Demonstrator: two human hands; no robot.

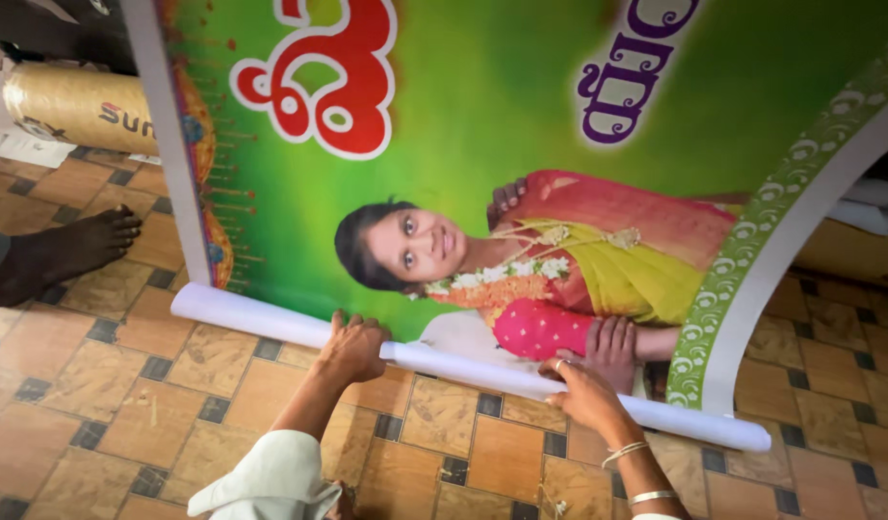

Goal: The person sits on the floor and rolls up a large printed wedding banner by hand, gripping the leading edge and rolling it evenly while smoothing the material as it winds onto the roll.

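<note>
A large green printed banner (483, 144) lies spread on the tiled floor, with a printed picture of a person in a pink and yellow garment. Its near edge is rolled into a long white tube (242, 315) that runs from left to lower right. My left hand (352, 347) is pressed on top of the roll near its middle, fingers curled over it. My right hand (584, 390), with a ring and bangles at the wrist, grips the roll further right.
Another person's bare foot (64, 252) rests on the brown tiles at the left edge. A gold-coloured roll of material (73, 104) lies at the upper left. White rolled sheets (868, 202) sit at the right, beyond the banner.
</note>
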